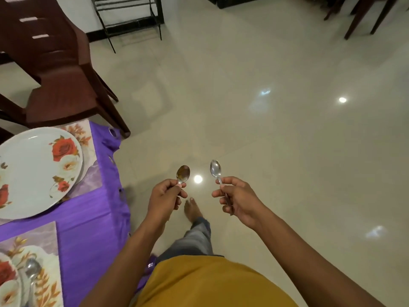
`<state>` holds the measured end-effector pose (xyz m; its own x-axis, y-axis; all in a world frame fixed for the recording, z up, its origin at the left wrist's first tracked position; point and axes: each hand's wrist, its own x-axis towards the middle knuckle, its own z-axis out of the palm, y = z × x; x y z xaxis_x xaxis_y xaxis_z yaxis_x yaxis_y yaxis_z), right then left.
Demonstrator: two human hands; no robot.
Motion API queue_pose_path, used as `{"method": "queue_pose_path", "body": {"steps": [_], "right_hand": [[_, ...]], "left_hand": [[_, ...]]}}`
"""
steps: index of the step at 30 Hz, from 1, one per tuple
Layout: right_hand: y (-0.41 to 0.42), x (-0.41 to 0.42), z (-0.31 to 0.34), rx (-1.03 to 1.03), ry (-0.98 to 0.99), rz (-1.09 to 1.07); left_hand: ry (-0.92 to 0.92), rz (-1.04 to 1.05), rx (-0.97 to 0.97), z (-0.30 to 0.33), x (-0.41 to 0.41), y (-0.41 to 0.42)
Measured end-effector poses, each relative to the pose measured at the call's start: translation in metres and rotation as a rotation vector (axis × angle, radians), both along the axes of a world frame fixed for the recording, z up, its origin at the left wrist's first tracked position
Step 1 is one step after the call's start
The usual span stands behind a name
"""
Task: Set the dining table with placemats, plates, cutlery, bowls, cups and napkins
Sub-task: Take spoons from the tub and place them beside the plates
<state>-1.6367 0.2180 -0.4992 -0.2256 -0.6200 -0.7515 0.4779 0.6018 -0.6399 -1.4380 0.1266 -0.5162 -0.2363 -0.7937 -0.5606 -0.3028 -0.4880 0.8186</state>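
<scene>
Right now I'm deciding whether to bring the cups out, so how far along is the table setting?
Partly done. On the purple tablecloth, the far placemat carries a floral plate but no cutlery; the near placemat already has a plate and a spoon. In hand: the left hand and right hand each hold a spoon, over the floor. No cups, bowls or napkins are visible.

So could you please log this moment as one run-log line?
left hand: holds spoon | right hand: holds second spoon | both over floor, beside table | far plate: no spoon visible
</scene>
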Motion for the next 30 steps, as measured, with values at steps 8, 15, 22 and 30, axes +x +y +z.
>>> {"method": "queue_pose_path", "body": {"steps": [8,15,22,30], "right_hand": [[-0.124,-0.045,0.022,-0.05,0.094,0.04],[-0.256,-0.047,0.025,-0.119,0.15,0.187],[-0.391,-0.019,0.021,-0.157,0.117,0.447],[-0.565,0.024,0.015,-0.197,0.053,0.816]], "left_hand": [[0.027,0.105,0.016,-0.004,-0.017,-0.107],[0.011,0.195,-0.061,0.003,-0.006,-0.212],[-0.005,0.437,-0.054,0.004,0.018,-0.286],[-0.076,0.835,-0.033,0.008,0.032,-0.367]]}}
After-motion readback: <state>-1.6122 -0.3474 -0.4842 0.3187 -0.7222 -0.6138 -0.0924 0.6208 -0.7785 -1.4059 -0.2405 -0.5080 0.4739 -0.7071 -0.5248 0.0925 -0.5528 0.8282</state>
